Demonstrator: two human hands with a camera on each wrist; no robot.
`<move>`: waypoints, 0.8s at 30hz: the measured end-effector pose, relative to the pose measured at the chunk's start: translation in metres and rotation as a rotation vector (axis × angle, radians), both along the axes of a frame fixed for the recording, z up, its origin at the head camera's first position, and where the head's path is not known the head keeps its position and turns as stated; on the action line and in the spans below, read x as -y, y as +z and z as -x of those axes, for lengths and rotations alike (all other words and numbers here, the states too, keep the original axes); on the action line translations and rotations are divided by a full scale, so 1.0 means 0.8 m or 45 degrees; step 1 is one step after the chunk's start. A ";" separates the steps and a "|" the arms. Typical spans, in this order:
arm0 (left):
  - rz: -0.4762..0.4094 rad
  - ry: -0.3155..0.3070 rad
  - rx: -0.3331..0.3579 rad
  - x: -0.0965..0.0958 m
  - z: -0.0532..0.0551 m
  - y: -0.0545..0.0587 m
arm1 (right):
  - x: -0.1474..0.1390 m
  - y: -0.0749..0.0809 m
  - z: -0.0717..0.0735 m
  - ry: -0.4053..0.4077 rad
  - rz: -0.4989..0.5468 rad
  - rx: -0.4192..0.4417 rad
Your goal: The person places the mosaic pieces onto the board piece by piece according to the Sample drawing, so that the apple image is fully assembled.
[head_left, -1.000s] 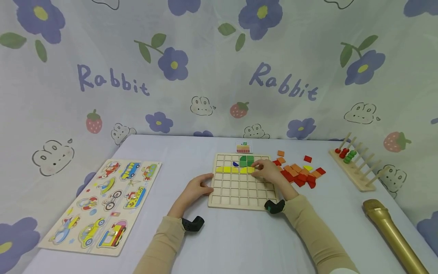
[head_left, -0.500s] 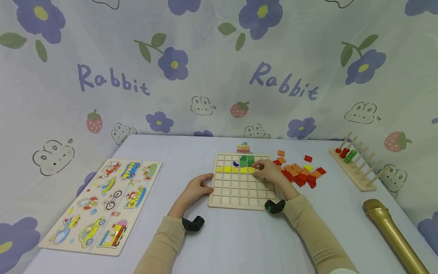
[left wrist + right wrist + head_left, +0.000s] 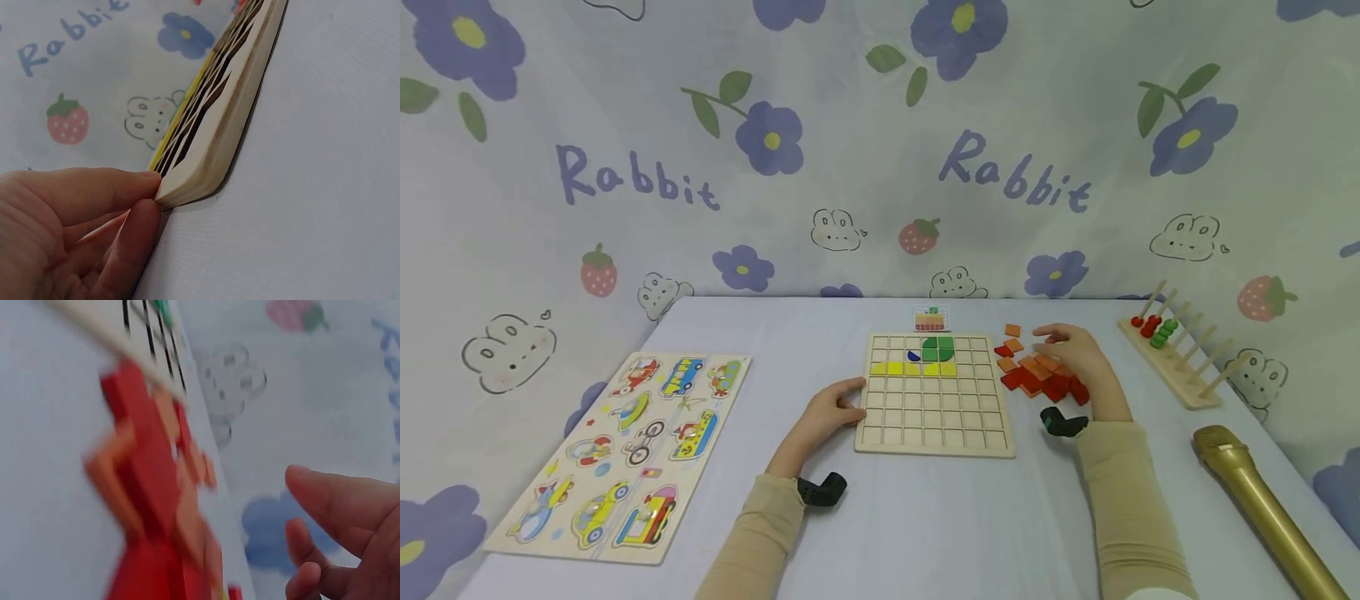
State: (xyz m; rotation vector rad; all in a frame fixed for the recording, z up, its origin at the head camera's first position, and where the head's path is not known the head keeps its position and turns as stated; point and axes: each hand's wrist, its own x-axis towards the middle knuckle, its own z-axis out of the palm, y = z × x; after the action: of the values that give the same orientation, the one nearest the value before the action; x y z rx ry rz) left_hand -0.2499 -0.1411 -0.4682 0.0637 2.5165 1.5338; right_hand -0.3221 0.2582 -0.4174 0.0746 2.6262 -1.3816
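My left hand [image 3: 826, 414] rests at the left edge of a wooden grid board [image 3: 935, 433]. Its index finger and thumb touch that edge a little apart, as the left wrist view also shows at the board's corner [image 3: 187, 187]. The board bears a row of yellow tiles [image 3: 895, 368], green tiles [image 3: 937, 349] and a small blue piece [image 3: 913, 356]. My right hand [image 3: 1075, 354] hovers over the right side of a pile of red and orange tiles [image 3: 1030, 375], fingers apart and holding nothing. In the right wrist view the pile [image 3: 150, 469] looks blurred beside the hand [image 3: 344, 531].
A small pattern card [image 3: 932, 317] lies behind the board. On the left is a vehicle peg puzzle [image 3: 617, 450]. A peg rack [image 3: 1172, 367] with red and green beads stands at the right, and a gold microphone [image 3: 1255, 500] lies near the right edge.
My right hand has left the yellow row on the board and moved right, over the tile pile. A yellow tile ends the row where its fingers were. My left hand stays put.
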 end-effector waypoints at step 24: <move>-0.009 0.017 0.018 0.000 -0.004 0.000 | -0.064 -0.021 -0.005 0.004 -0.337 0.100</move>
State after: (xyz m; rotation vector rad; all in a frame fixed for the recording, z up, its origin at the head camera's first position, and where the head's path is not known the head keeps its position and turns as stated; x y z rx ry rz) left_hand -0.2469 -0.1412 -0.4683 0.0369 2.5059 1.5431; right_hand -0.3180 0.3093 -0.4345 0.1550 2.7239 -0.9999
